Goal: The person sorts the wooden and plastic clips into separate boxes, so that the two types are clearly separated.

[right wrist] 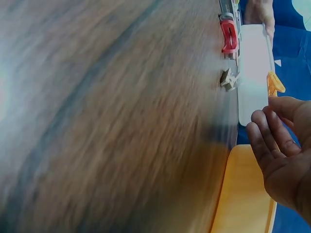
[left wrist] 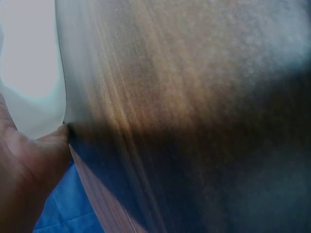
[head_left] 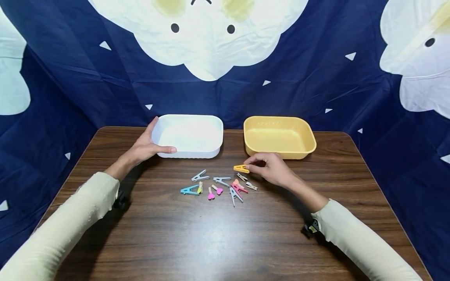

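A person in pale sleeves sits or stands at a wood-grain worktop, with two shallow trays near its far edge against a dark blue cloth. The right hand pinches a yellow clip between thumb and forefinger; the clip appears raised off the surface, just in front of the gap between the trays, nearer the yellow tray. The left hand is spread wide at the left end of the white tray, its thumb lying straight along the front wall. The work looks to be at an early point: one clip is picked up but not yet in a tray, and no clips show inside either one. About eleven more lie loose in a cluster in front of the trays, none of them sorted or lined up: three grey-blue clips, a bright blue clip, a red clip, two pink heart clips, a yellow heart clip, an orange heart clip and two small wooden clips. Several near the red one touch or overlap, so the exact count is hard to confirm.
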{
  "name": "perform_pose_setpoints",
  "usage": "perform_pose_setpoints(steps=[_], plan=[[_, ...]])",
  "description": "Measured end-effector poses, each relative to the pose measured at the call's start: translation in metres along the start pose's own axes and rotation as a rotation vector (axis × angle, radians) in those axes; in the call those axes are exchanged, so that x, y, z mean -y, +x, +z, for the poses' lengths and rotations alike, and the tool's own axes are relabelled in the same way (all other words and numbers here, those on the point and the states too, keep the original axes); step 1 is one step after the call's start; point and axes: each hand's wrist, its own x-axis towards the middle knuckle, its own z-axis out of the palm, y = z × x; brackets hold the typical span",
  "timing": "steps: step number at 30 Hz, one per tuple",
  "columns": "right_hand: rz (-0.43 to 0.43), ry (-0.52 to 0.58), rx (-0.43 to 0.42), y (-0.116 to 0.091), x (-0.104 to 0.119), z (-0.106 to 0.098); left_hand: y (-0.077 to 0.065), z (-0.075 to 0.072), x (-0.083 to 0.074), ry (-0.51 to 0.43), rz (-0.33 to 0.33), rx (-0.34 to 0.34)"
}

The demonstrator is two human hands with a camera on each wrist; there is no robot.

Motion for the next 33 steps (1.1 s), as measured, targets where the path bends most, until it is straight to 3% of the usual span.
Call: perform_pose_setpoints(steps=[19, 33], plan=[[-0.044, 0.05, -0.021, 0.024, 0.03, 0.014, -0.002, -0.001, -0.002, 0.004, -0.003, 0.006], [-0.066, 0.07, -0.056, 0.041, 0.039, 0.026, -0.002, 0.0, -0.001, 0.005, 0.008, 0.0]])
